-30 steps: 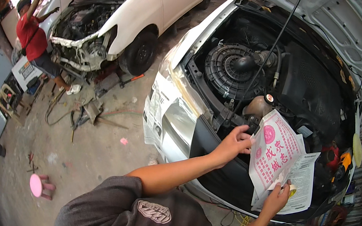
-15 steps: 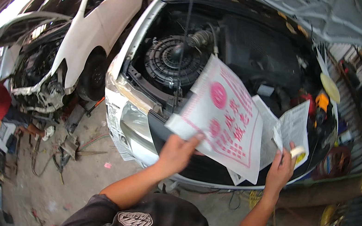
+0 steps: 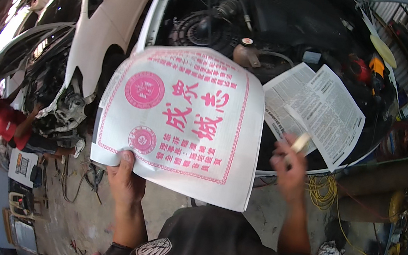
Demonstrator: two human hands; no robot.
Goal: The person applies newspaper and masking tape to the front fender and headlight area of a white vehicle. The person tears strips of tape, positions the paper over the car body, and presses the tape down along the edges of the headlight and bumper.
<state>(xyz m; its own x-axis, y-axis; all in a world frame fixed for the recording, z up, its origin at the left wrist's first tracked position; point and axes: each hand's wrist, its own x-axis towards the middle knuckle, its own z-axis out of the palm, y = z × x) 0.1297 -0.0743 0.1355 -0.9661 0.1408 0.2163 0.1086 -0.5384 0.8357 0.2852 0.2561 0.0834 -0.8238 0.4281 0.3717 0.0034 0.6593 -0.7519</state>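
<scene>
A large newspaper sheet [image 3: 190,152] with pink print is gripped at its lower left edge by my left hand [image 3: 127,184], the thumb pressing on its face. The sheet stands spread out in front of my body and hides the car's front left corner. My right hand [image 3: 289,172], slightly blurred, is closed on a cream roll of masking tape [image 3: 300,143]. Just beyond it, other newspaper sheets [image 3: 338,110] with dense black print lie over the front edge of the open engine bay [image 3: 294,14].
A white car [image 3: 112,3] with its front stripped stands at left, with a person in a red shirt [image 3: 9,125] crouched beside it. Orange and black power tool [image 3: 377,71] rests on the engine bay's right side. Yellow hose [image 3: 322,192] and gas cylinders [image 3: 361,204] lie at right.
The pink-printed sheet has come away from the car toward my body and left, turned flatter to view. My right hand has let go of the black-printed newspaper and drawn back, keeping the tape.
</scene>
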